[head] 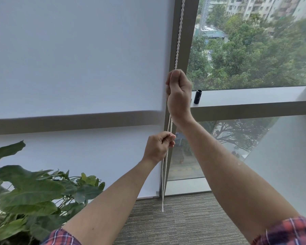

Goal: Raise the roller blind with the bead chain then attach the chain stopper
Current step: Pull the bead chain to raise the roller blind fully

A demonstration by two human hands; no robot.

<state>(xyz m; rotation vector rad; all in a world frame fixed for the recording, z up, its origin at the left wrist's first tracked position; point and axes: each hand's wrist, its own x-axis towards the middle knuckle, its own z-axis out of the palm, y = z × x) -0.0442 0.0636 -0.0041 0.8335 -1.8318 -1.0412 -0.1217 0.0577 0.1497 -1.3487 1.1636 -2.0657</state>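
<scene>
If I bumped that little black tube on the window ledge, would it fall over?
Probably. The black cylinder stands upright on the ledge, taller than wide, so a nudge would likely tip it. Being round, it might then roll. It looks small and likely light.

Soft daylight through the window (254,50); edges blurred, bowed.

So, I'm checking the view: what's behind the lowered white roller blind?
Covered. The white roller blind hides its pane; only a horizontal frame bar's shadow shows through. Trees and buildings show solely through the uncovered right window.
</scene>
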